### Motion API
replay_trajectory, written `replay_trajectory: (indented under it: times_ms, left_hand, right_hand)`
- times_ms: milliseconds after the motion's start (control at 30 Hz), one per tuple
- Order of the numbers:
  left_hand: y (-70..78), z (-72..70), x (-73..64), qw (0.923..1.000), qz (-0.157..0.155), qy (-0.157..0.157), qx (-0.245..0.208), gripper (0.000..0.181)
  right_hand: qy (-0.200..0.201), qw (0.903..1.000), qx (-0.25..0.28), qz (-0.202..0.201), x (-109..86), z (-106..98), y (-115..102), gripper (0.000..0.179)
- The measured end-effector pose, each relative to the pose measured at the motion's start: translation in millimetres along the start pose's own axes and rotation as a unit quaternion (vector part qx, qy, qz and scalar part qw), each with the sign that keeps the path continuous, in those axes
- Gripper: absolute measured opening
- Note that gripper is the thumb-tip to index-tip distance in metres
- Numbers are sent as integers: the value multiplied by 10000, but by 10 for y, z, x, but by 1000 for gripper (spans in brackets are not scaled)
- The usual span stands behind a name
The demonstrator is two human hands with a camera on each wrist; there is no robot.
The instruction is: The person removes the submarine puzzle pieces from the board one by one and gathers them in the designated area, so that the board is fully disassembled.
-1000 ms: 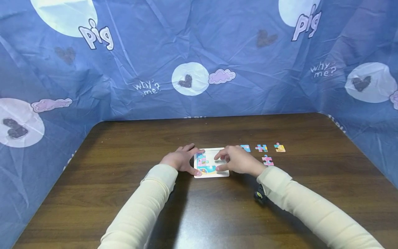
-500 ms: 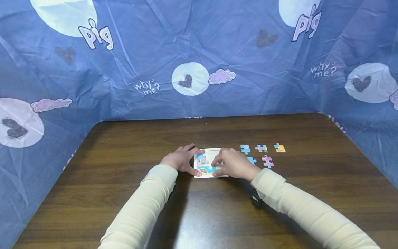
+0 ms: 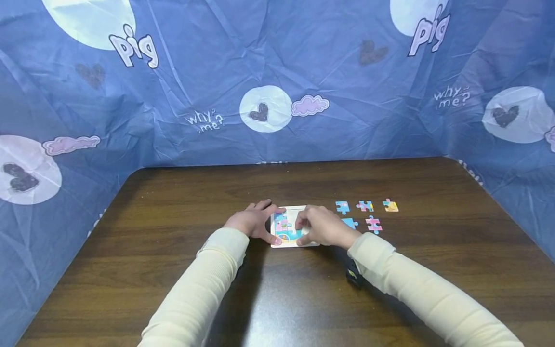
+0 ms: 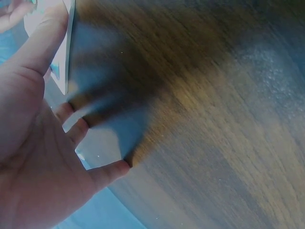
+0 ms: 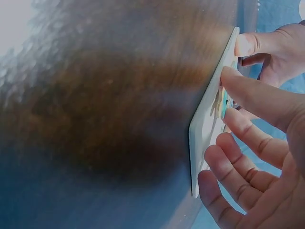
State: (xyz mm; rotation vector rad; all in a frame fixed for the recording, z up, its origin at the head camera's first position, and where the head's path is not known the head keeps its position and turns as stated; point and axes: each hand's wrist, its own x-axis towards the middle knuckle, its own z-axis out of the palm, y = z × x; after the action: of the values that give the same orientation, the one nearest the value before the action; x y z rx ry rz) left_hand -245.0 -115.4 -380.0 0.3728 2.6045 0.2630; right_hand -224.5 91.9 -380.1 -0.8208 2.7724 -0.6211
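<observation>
Right hand (image 3: 326, 226) is pinching a piece (image 5: 222, 103) over the tray (image 3: 293, 215)
Left hand (image 3: 253, 223), spread wide, is touching its left edge.

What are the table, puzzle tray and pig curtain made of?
The table looks like glossy wood or laminate: streaky grain, bright glare. The puzzle tray seems smooth cardboard or thin board: flat, slim, pale. The curtain is maybe thin fabric: soft creases.

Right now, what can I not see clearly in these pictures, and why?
Head: part of the tray and of one blue piece, hidden by the right hand.
Head: details on the loose pieces, too small.
Left wrist: most of the tray, covered by the left hand, cut by the top edge.
Right wrist: whether the fingertips pinch a piece; tray seen almost edge-on.
</observation>
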Motion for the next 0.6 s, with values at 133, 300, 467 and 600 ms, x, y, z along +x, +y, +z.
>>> replay_trajectory:
  times_ms: [133, 300, 467, 600]
  left_hand:
    - [-23, 21, 39, 10000, -32, 9, -6, 92]
    - [-6, 3, 13, 10000, -60, -20, -6, 91]
    - [14, -16, -16, 9999, -105, -82, 41, 90]
    - [6, -10, -8, 9999, -85, -78, 1, 90]
  right_hand:
    - [14, 10000, -24, -23, 10, 5, 2, 27]
    - [81, 9999, -95, -56, 0, 13, -6, 29]
    - [212, 9994, -213, -167, -31, 17, -32, 31]
    - [307, 9987, -288, -301, -54, 24, -45, 33]
